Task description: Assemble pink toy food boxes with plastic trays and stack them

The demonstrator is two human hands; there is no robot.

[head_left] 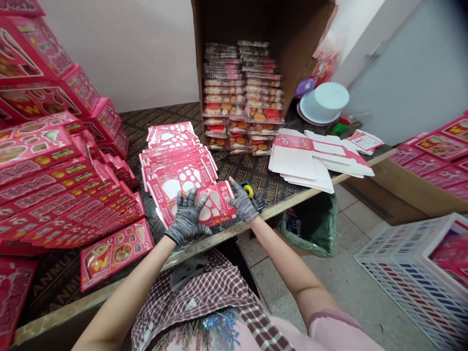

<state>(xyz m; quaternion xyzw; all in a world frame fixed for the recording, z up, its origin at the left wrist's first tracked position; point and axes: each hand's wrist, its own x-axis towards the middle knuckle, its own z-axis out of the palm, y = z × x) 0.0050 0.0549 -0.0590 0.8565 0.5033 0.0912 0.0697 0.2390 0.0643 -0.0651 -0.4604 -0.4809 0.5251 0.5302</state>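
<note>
Both my hands wear grey knit gloves. My left hand [187,217] lies with spread fingers on the left part of a flat pink die-cut carton [215,204] at the table's near edge. My right hand [241,202] rests on the carton's right edge, its fingers curved over it. That carton is the nearest one of a fanned pile of flat pink cartons [175,156] stretching away from me. A yellow-and-black tool [249,190] lies just right of my right hand.
An open cardboard box [292,39] on its side holds stacked clear toy packs [243,92]. Finished pink boxes [54,161] pile up at left, with one [115,251] lying apart near me. White flat sheets [310,163] lie at right. A green bin [310,224] and white crate [413,273] stand on the floor.
</note>
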